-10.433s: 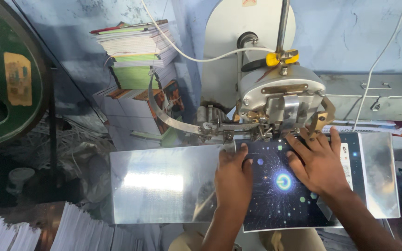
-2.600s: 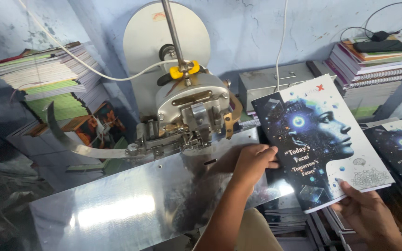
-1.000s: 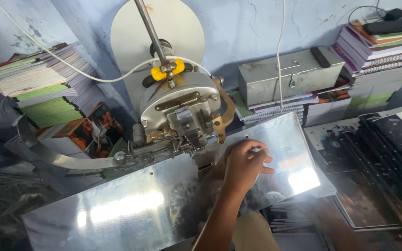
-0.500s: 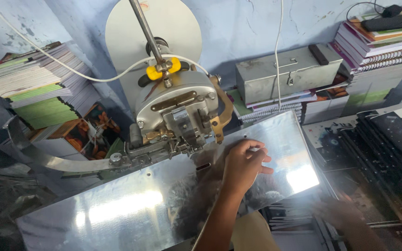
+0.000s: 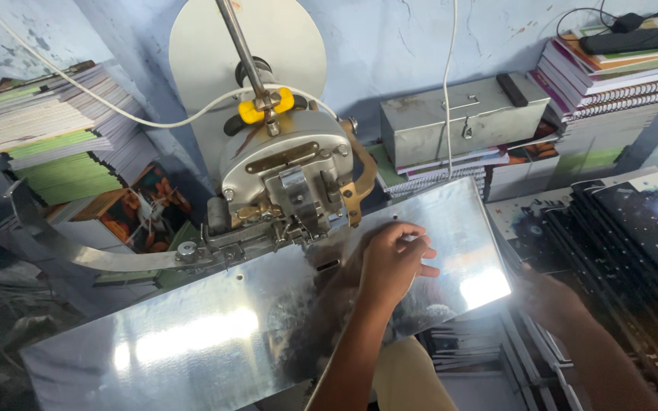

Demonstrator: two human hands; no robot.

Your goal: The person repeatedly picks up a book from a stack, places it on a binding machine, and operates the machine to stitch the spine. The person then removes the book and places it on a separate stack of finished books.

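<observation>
Your left hand is resting on the shiny sheet-metal surface, fingers loosely curled and spread a little, gripping nothing, just beside the stitching machine head. Your right hand is reaching low to the right toward the fanned row of dark glossy booklets; it's blurred, so you can't tell how its fingers are sitting or whether they're holding anything. The surface is lying flat, mirror-like, one long rectangular plate with bright glare patches. The machine head is looking like rounded cast metal, one unit, with a brass-coloured plate, one yellow knob and one white cable looping off left. One grey metal box with a latch is sitting behind on stacked paper. Two tall stacks of notebooks are showing: one left, one top right, spiral-bound edges visible
</observation>
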